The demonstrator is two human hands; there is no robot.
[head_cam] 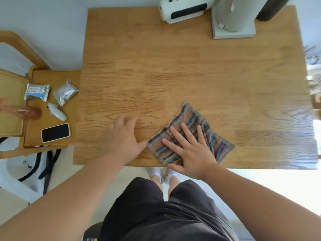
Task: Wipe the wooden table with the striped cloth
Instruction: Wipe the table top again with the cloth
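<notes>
You wear loose, dark charcoal fabric shorts [166,211] and white socks [172,175] inside pale grey shoes [150,171]; both your forearms are bare, without sleeves.

No text, brand or number can be read. Blue-and-white packet [37,92] on the side shelf [52,75]: printing present, too blurred to make out. Silver pouch [65,94] beside it: dark line of print, illegible. Phone [55,132] screen dark. White device [184,9] at the far table [173,66] edge: dark buttons, no markings that can be told.
</notes>
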